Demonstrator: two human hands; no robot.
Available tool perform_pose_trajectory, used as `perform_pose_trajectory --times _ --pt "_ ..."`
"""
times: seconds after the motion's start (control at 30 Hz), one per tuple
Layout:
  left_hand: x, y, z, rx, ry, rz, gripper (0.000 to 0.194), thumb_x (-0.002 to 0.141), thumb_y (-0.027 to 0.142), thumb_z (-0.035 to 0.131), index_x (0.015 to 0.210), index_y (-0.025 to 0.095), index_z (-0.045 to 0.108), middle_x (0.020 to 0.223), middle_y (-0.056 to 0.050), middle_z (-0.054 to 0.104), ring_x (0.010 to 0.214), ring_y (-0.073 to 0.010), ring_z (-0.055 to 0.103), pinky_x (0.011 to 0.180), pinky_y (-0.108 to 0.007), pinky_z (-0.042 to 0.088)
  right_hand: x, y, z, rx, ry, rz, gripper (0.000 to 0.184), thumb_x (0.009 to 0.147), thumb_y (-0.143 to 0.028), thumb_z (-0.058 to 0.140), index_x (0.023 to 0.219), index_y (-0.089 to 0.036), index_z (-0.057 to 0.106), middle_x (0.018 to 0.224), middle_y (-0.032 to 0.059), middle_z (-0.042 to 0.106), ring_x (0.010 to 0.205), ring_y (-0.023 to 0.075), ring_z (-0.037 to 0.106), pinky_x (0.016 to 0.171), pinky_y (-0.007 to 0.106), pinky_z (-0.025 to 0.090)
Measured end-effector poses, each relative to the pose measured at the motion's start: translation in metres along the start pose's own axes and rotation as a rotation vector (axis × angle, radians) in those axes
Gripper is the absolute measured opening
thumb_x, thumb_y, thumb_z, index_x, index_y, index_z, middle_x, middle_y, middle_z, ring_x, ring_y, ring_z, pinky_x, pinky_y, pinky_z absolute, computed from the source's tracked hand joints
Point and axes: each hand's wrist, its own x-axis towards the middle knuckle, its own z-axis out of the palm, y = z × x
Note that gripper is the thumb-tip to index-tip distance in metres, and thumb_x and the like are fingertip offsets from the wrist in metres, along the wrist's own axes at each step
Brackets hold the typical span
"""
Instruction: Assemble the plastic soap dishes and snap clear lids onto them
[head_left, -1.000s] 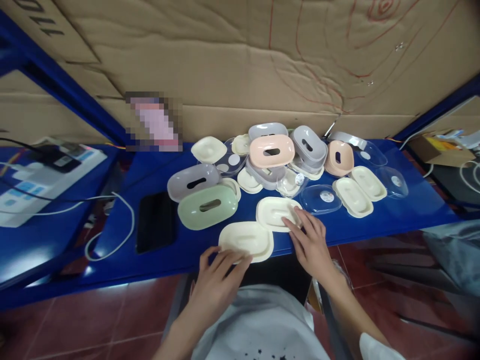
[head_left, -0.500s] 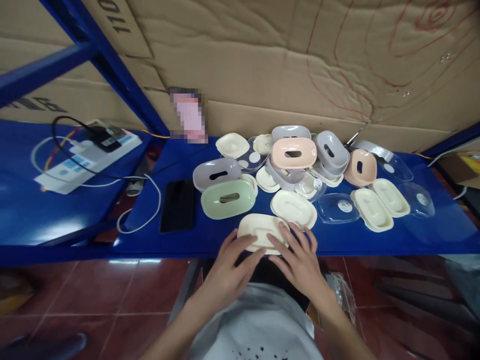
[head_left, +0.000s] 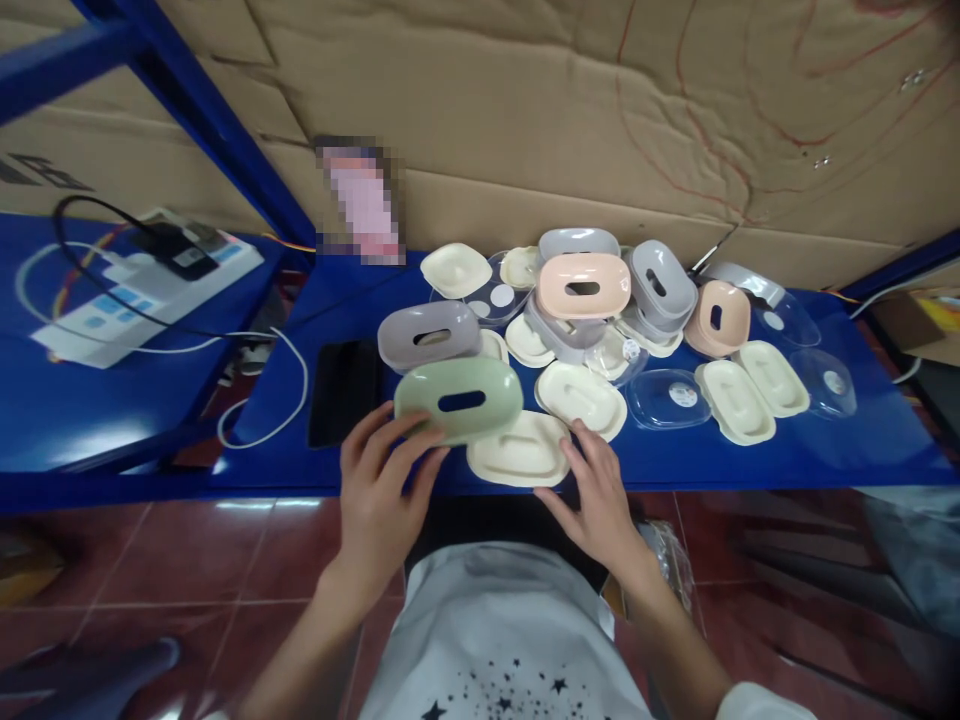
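Observation:
My left hand (head_left: 379, 480) grips the near edge of a green oval cover with a slot (head_left: 459, 398), lifted a little over the shelf's front. Just right of it lies a cream oval tray (head_left: 517, 450) near the shelf edge, and my right hand (head_left: 596, 490) rests against that tray's right end with fingers spread. A second cream tray (head_left: 581, 396) lies behind it. A grey slotted cover (head_left: 429, 335) sits behind the green one.
Farther back on the blue shelf (head_left: 825, 440) is a heap of pink (head_left: 583, 285), grey and cream covers, trays and clear lids (head_left: 667, 398). A black phone (head_left: 345, 390) lies to the left, beside a white cable (head_left: 259, 425) and a power strip (head_left: 142, 290). Cardboard forms the back wall.
My left hand left the cream tray and took hold of the green cover, drawing it toward me. My right hand slid to the tray's right end. The view shifted slightly.

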Motion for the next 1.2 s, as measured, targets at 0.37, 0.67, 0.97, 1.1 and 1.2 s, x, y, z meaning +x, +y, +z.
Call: perform_pose_trajectory --times 0.37,0.67,0.97,1.1,1.2 --pt "-0.014 0.023 0.019 -0.072 -0.395 0.199 0.025 0.103 0.024 0.070 0.129 0.024 0.071 0.136 -0.011 0.073 0.135 -0.0344 0.060 0.107 -0.052 0.055 0.006 0.002 -0.013 0.051 -0.089 -0.052 0.058 0.108 -0.030 0.064 0.163 -0.035 0.047 0.162 0.0044 0.060 0.161 0.0295 0.042 0.131 0.063 0.039" --pt "-0.020 0.007 0.010 -0.074 -0.417 0.158 0.017 0.104 0.025 0.067 0.121 0.022 0.065 0.159 -0.018 0.056 0.159 -0.0412 0.040 0.119 -0.061 0.045 0.006 0.032 -0.034 -0.122 -0.041 0.129 0.064 0.113 -0.029 0.050 0.173 -0.036 0.030 0.168 0.0062 0.053 0.161 0.0287 0.044 0.133 0.061 0.032" --pt "-0.003 0.006 0.021 -0.085 -0.432 0.165 0.036 0.100 0.035 0.074 0.133 0.027 0.063 0.162 -0.019 0.051 0.145 -0.0410 0.054 0.109 -0.057 0.048 0.082 0.075 -0.049 -0.362 0.047 0.165 0.063 0.112 -0.045 0.056 0.167 -0.019 0.041 0.168 0.0167 0.051 0.154 0.0381 0.049 0.123 0.060 0.042" --pt "0.000 0.008 0.029 -0.050 -0.434 0.073 0.074 0.094 0.050 0.081 0.154 0.023 0.048 0.159 -0.022 0.055 0.139 -0.0406 0.059 0.107 -0.054 0.049 0.081 0.059 -0.044 -0.369 0.169 0.075 0.055 0.113 -0.039 0.055 0.165 -0.026 0.045 0.154 0.0126 0.066 0.137 0.0312 0.065 0.109 0.051 0.050" --pt "-0.003 0.009 0.035 -0.030 -0.403 0.032 0.092 0.093 0.058 0.080 0.164 0.020 0.036 0.152 -0.022 0.061 0.135 -0.0408 0.062 0.107 -0.053 0.049 0.067 0.017 -0.036 -0.330 0.225 -0.006 0.061 0.109 -0.037 0.065 0.165 -0.028 0.044 0.149 0.0102 0.071 0.131 0.0289 0.068 0.112 0.050 0.046"
